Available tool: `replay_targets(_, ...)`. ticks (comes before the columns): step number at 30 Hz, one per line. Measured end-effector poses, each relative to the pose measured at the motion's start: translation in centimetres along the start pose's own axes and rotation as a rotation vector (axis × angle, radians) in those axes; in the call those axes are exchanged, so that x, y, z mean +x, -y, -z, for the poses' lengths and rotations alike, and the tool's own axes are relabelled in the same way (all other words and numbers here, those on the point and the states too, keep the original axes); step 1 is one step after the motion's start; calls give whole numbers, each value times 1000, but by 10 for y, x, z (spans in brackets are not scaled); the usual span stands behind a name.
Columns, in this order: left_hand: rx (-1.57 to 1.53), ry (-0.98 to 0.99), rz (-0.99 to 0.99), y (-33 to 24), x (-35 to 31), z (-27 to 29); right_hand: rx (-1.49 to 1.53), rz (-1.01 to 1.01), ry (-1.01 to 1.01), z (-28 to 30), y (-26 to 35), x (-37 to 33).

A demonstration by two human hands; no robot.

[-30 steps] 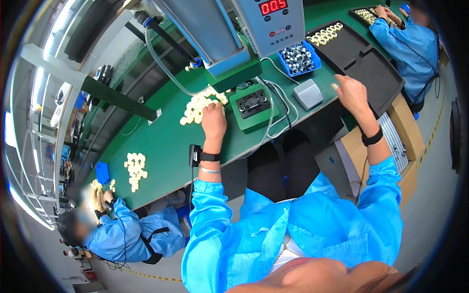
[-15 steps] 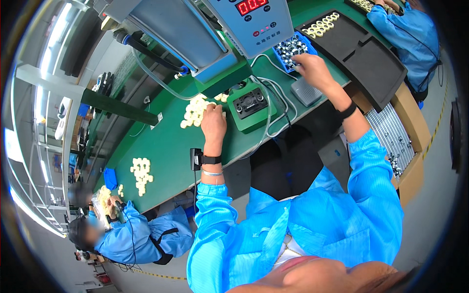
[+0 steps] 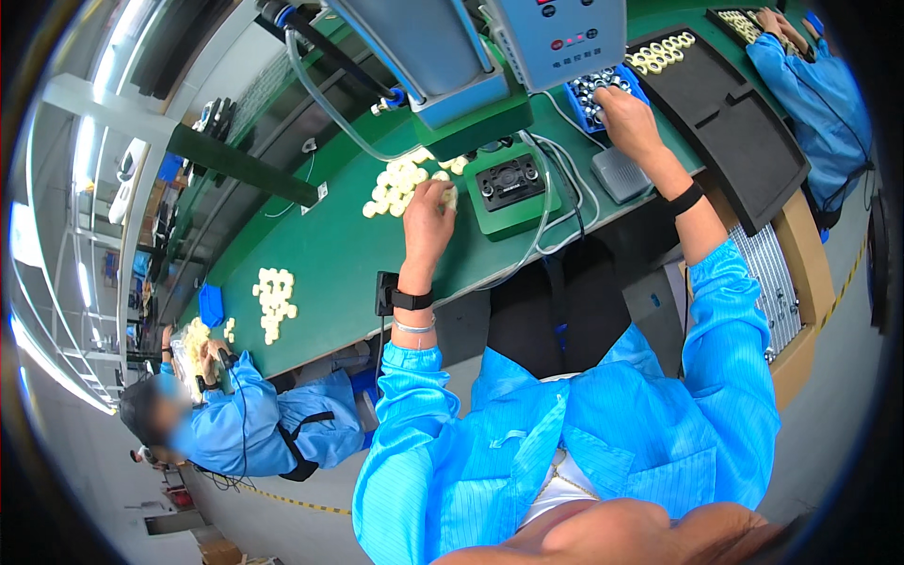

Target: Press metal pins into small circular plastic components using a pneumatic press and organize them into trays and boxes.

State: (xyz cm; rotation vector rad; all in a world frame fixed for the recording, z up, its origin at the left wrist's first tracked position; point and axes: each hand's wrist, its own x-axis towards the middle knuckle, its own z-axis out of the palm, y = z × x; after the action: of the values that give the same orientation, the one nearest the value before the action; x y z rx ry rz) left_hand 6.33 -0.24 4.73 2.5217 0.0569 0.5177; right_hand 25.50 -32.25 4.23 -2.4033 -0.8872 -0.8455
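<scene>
My left hand (image 3: 429, 224) is closed over the green bench, with a cream plastic part (image 3: 451, 198) at its fingertips. Just beyond it lies a loose pile of similar cream parts (image 3: 394, 185). To its right stands the green press base with a black fixture (image 3: 508, 182), under the press body. My right hand (image 3: 629, 122) reaches to the near edge of a blue bin (image 3: 638, 87) full of small metal rings (image 3: 588, 87). Its fingers are bent together at the rings, and what they pinch is hidden.
The press's control box (image 3: 565, 42) overhangs the bench. A grey pedal-like block (image 3: 621, 173) and looping cables sit right of the fixture. Beyond is a black tray (image 3: 716, 113) with cream rings. Co-workers in blue (image 3: 815, 113) sit at right and at left, near another cream pile (image 3: 274, 301).
The whole view has shifted, with the bench sliding right and up. My left hand has drawn from the pile toward the fixture with a cream part. My right hand stays at the bin.
</scene>
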Motion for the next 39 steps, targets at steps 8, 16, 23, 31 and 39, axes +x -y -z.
replay_targets(8,62,-99,-197,-32,18,-8,-54,-66,133,-4,-7,-5)
replay_targets(16,-156,42,-237,-63,26,-22,63,-24,22,0,-5,-7)
replay_targets(23,9,68,-343,-63,28,-24,311,-258,-3,8,-9,2)
replay_targets(31,135,19,-362,-67,6,-21,942,-559,126,2,-21,6)
replay_targets(39,126,-98,-135,-30,-39,-9,1287,-742,84,4,-40,5)
